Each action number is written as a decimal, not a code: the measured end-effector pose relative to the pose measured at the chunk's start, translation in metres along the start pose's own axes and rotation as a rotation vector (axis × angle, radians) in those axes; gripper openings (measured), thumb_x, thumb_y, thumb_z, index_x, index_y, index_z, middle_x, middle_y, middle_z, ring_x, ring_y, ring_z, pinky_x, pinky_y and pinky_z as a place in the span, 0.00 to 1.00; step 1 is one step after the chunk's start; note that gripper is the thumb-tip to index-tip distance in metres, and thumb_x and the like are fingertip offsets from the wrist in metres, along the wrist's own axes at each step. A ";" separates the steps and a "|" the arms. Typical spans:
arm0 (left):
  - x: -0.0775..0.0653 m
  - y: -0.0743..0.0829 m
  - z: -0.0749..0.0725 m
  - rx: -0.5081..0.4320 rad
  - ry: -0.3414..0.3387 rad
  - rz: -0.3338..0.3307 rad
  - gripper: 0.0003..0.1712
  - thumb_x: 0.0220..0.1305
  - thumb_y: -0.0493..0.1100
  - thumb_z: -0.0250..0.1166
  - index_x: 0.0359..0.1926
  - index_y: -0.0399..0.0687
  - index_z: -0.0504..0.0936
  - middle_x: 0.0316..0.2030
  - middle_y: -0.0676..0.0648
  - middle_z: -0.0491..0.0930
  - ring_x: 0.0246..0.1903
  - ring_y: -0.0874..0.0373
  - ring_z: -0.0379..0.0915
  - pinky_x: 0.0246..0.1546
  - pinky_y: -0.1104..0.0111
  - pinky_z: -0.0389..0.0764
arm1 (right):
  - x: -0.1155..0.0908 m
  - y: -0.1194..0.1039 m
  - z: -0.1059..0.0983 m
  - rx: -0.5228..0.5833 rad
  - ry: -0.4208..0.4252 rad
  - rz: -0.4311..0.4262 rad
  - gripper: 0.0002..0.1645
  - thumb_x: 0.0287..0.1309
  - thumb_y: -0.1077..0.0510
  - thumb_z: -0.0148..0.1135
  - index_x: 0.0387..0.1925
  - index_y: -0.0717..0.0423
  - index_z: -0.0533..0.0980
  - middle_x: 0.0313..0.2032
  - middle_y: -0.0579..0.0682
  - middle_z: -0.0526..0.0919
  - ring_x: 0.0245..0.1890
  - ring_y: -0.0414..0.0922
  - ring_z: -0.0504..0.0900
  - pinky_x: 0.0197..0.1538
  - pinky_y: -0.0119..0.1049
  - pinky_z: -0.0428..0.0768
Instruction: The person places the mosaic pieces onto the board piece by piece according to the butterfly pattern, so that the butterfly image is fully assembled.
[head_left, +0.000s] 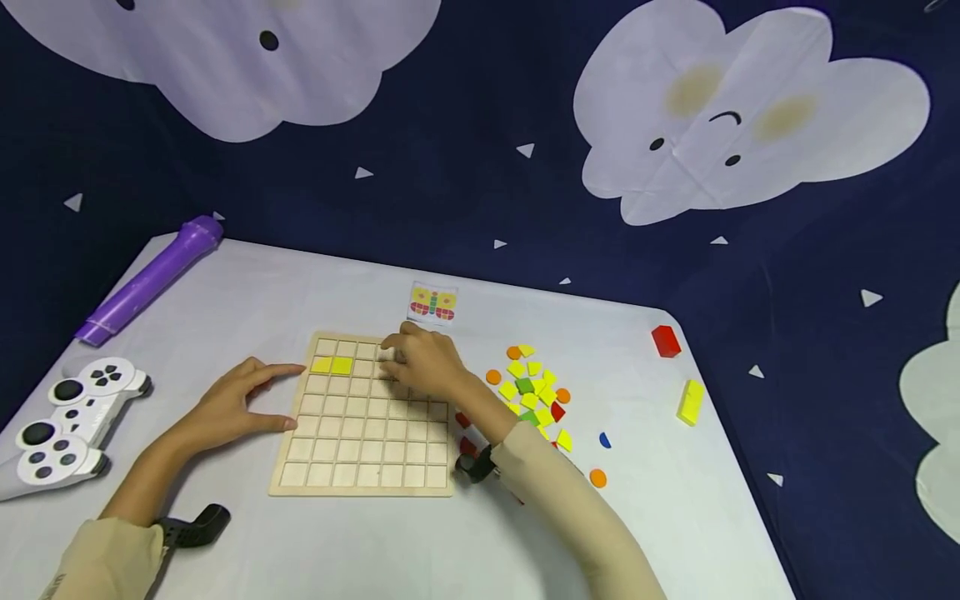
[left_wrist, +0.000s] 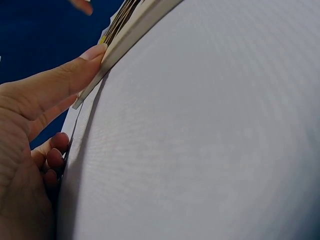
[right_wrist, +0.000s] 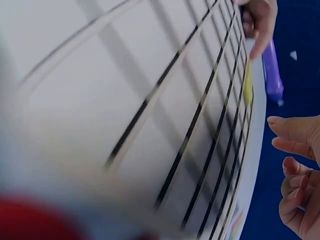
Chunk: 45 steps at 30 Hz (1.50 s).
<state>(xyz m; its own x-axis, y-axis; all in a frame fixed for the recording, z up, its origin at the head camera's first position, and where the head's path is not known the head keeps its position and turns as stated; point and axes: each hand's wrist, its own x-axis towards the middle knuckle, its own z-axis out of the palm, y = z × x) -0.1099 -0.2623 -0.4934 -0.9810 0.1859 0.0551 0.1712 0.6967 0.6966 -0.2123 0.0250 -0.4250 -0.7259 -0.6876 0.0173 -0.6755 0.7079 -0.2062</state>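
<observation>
A wooden grid board (head_left: 360, 492) lies on the table, with two yellow square tiles (head_left: 341, 366) side by side in its second row, at the left. At the board's left edge my left hand (head_left: 232, 402) has thumb and index finger spread, both tips at the frame. The left wrist view shows the thumb (left_wrist: 82, 65) against the board's side. Above the board's upper right part is my right hand (head_left: 426, 360). In the right wrist view its thumb and index tips are slightly apart with nothing visible between them, and its other fingers (right_wrist: 292, 192) curl loosely.
Right of the board lie loose yellow, green, red and orange tiles (head_left: 528, 400), partly behind my right forearm. A butterfly pattern card (head_left: 433, 303) lies behind the board. At left are a white game controller (head_left: 75, 425) and a purple microphone (head_left: 153, 279); at right, red (head_left: 666, 342) and yellow (head_left: 691, 402) blocks.
</observation>
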 end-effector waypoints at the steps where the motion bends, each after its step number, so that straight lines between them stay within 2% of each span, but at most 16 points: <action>1: 0.000 0.000 0.000 0.001 0.001 -0.002 0.46 0.44 0.55 0.80 0.65 0.51 0.75 0.34 0.48 0.62 0.35 0.59 0.55 0.34 0.66 0.58 | -0.004 0.006 -0.001 0.005 0.009 0.008 0.19 0.65 0.48 0.64 0.53 0.50 0.82 0.41 0.47 0.81 0.27 0.36 0.73 0.29 0.26 0.71; 11: 0.000 -0.002 0.001 0.002 -0.001 -0.008 0.46 0.45 0.56 0.80 0.66 0.50 0.75 0.34 0.48 0.62 0.35 0.58 0.56 0.35 0.66 0.58 | -0.036 0.073 -0.003 0.050 0.078 0.149 0.16 0.61 0.51 0.67 0.48 0.53 0.84 0.34 0.49 0.78 0.27 0.41 0.72 0.30 0.33 0.72; 19: 0.001 -0.001 0.001 0.001 0.006 0.000 0.45 0.44 0.55 0.80 0.65 0.49 0.76 0.33 0.48 0.62 0.35 0.58 0.56 0.35 0.66 0.59 | -0.060 0.113 -0.010 0.144 0.095 0.316 0.18 0.58 0.52 0.70 0.48 0.53 0.84 0.32 0.49 0.77 0.31 0.44 0.72 0.35 0.38 0.72; 24: 0.001 0.000 0.001 0.000 0.003 -0.006 0.46 0.44 0.55 0.80 0.65 0.49 0.75 0.34 0.48 0.62 0.35 0.57 0.56 0.35 0.66 0.59 | -0.075 0.135 -0.010 0.122 0.099 0.354 0.18 0.58 0.52 0.71 0.48 0.54 0.84 0.32 0.48 0.77 0.30 0.44 0.73 0.36 0.39 0.72; 35: 0.001 -0.002 0.001 -0.003 0.009 0.002 0.45 0.44 0.55 0.80 0.65 0.49 0.76 0.33 0.48 0.62 0.35 0.58 0.56 0.35 0.67 0.59 | -0.096 0.166 -0.019 0.065 0.100 0.436 0.18 0.59 0.51 0.69 0.48 0.55 0.84 0.32 0.51 0.77 0.30 0.46 0.74 0.35 0.41 0.73; 45: 0.001 -0.001 0.001 -0.002 0.011 0.001 0.45 0.44 0.55 0.80 0.65 0.49 0.76 0.33 0.49 0.62 0.35 0.58 0.56 0.35 0.67 0.59 | -0.098 0.173 -0.018 0.061 0.072 0.439 0.17 0.57 0.51 0.71 0.46 0.54 0.86 0.30 0.50 0.75 0.28 0.45 0.71 0.32 0.37 0.69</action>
<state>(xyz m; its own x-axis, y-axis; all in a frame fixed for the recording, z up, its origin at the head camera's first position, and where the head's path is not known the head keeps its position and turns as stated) -0.1108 -0.2617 -0.4945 -0.9818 0.1790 0.0640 0.1723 0.6952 0.6979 -0.2602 0.2182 -0.4448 -0.9506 -0.3098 -0.0173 -0.2943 0.9179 -0.2662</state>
